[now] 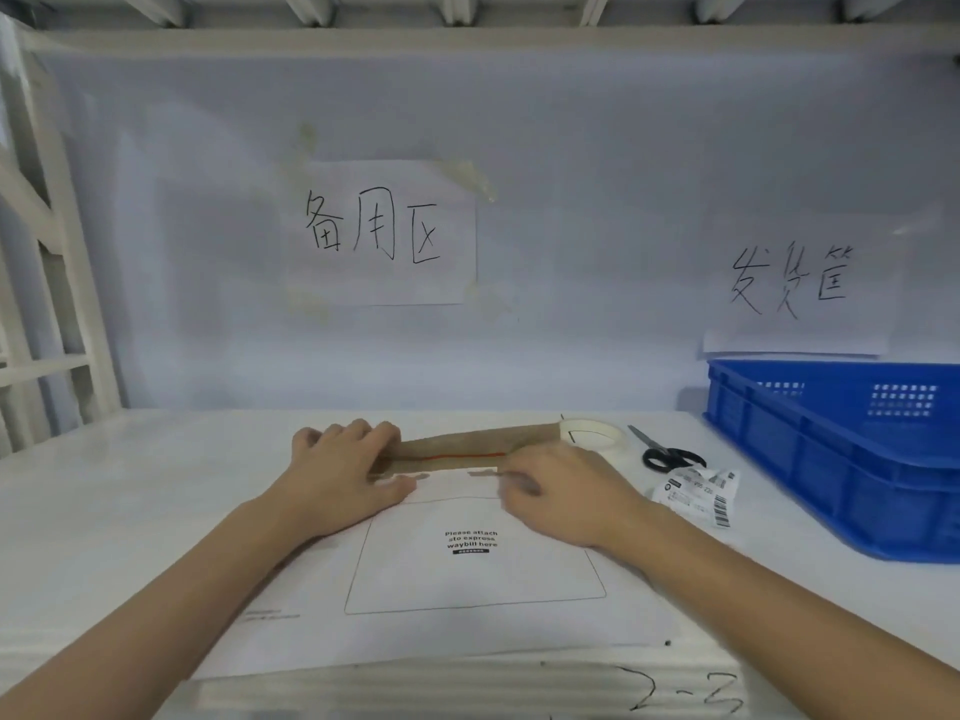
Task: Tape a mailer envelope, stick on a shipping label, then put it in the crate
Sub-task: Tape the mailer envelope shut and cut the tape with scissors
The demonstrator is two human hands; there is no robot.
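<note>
**Flap stage, nothing taped yet**

I see left hand (pixel 345 478) pressing the brown flap (pixel 467 449), fingers flat; mailer envelope (pixel 467 574) on tabletop; right hand (pixel 561 498) pinching its edge. Tape roll (pixel 592 433), shipping label (pixel 698 493), blue crate (pixel 831 459) untouched.

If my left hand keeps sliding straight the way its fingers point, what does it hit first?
The left hand points toward the back, fingers over the mailer envelope's brown flap. Beyond the flap only bare table shows, then the back wall, though depth is hard to judge.
</note>
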